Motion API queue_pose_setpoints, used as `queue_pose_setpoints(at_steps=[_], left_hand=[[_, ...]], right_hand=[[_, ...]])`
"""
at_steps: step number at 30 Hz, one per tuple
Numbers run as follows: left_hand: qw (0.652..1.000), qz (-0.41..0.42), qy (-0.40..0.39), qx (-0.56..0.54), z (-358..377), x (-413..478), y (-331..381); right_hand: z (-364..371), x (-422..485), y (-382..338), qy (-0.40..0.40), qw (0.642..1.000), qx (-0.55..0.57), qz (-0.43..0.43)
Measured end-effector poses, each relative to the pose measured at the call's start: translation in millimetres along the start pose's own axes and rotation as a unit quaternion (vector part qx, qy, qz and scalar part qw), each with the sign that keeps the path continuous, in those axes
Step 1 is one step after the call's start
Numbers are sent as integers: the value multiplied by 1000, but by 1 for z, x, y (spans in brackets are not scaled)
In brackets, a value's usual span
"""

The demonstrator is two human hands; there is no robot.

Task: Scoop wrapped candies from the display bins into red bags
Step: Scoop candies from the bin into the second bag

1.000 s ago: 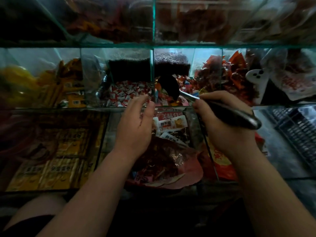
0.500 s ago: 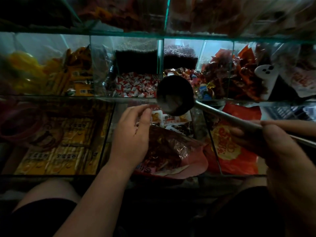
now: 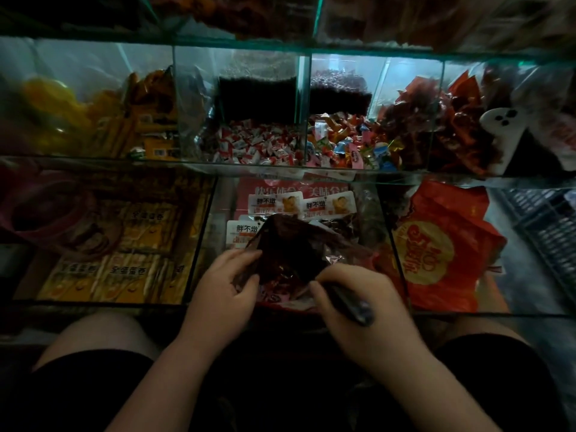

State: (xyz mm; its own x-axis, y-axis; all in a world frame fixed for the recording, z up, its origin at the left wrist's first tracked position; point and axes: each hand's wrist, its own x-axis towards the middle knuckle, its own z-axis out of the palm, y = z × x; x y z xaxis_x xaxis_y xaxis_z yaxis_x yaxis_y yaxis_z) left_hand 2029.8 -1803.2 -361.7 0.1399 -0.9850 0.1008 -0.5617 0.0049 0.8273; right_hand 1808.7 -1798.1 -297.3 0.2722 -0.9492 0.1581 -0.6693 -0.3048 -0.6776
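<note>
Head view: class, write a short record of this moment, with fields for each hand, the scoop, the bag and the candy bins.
left hand: pinches the red bag at its edge
right hand: grips the scoop by its dark handle
scoop: bowl end hidden in the bag
red bag: over the middle front bin
candy bins: red-and-white candies left of mixed-colour candies

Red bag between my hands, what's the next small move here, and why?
Probably tilt the scoop handle to empty its bowl into the red bag. The left hand pinches the bag's edge and holds its mouth open. The right hand grips the handle, which points into that mouth. The bowl is hidden, seemingly inside the bag.
</note>
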Motion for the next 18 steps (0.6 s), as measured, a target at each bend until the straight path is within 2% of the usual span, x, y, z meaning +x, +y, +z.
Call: queue_pose_setpoints(at_steps=[3, 6, 14, 18], left_hand=[[998, -34, -29, -45, 3, -1, -2], [995, -53, -44, -76, 7, -2, 4], [987, -75, -43, -138, 9, -5, 7], [984, -90, -43, -149, 10, -5, 8]], right_hand=[[38, 16, 5, -63, 996, -1, 60], [58, 21, 6, -50, 996, 22, 75], [40, 29, 17, 28, 960, 174, 218], [60, 24, 11, 1, 959, 166, 232]])
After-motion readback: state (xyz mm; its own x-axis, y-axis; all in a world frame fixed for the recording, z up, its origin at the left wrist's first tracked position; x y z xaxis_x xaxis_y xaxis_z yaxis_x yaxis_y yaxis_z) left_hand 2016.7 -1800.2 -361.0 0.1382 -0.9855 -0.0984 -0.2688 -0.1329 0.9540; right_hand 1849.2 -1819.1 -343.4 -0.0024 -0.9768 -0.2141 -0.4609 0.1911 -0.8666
